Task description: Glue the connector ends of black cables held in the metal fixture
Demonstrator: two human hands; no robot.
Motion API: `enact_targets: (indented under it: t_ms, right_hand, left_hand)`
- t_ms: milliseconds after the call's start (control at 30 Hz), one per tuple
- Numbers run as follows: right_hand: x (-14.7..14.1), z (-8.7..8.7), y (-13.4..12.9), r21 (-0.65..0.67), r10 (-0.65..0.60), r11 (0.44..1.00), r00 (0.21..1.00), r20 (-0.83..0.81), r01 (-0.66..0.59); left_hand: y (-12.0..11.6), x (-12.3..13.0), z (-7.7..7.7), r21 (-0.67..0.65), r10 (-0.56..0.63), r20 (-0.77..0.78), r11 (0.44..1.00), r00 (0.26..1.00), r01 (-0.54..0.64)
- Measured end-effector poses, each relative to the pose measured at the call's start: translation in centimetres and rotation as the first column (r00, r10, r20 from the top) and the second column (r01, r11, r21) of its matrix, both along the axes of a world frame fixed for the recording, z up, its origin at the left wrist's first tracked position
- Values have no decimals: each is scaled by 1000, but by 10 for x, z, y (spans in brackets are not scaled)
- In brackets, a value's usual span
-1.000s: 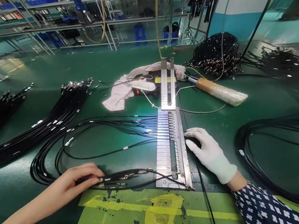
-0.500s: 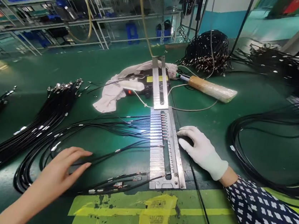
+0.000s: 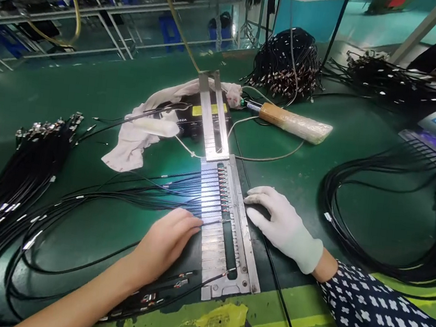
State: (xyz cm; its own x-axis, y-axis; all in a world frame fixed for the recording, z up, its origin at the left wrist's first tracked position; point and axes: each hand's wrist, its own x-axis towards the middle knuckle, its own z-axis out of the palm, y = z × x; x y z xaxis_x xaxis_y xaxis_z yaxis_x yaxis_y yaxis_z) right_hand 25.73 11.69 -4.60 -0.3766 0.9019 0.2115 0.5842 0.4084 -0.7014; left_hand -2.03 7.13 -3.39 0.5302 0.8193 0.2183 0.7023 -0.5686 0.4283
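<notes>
Two hands: bare left [image 3: 167,243] closed on slim cable [image 3: 213,223], gloved right [image 3: 279,228], grip unclear, beside slotted metal plate [image 3: 213,240].

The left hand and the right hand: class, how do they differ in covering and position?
The left hand is bare; the right hand is gloved in white.
Only skin shows above the left hand's wrist; a dark patterned sleeve covers the arm above the right hand.
The left hand pinches a black cable; the right hand's hold is unclear.
Both are beside the metal jig.

A crumpled pale cloth [image 3: 125,149] lies ahead; beyond stand a blue stool [image 3: 170,31] and metal shelving [image 3: 94,11].
</notes>
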Motion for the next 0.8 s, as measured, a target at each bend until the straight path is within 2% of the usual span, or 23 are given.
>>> enact_targets:
  t_ms: [133, 333, 467, 800]
  right_hand:
    - [-1, 1, 2, -10, -7, 1000, 1000, -10, 7]
    - [0, -1, 3, -21, -5, 1000, 1000, -9, 5]
    - [-1, 0, 3, -30, -14, 999, 1000, -5, 14]
    - [0, 2, 4, -37, -13, 999, 1000, 3, 13]
  left_hand:
    - [10, -5, 1, 38, -76, 23, 996, 997, 75]
    - [24, -8, 6, -77, -174, -114, 983, 978, 166]
    - [29, -7, 13, -124, -208, -124, 973, 970, 193]
    - [26, -4, 20, -10, -245, -262, 968, 934, 251]
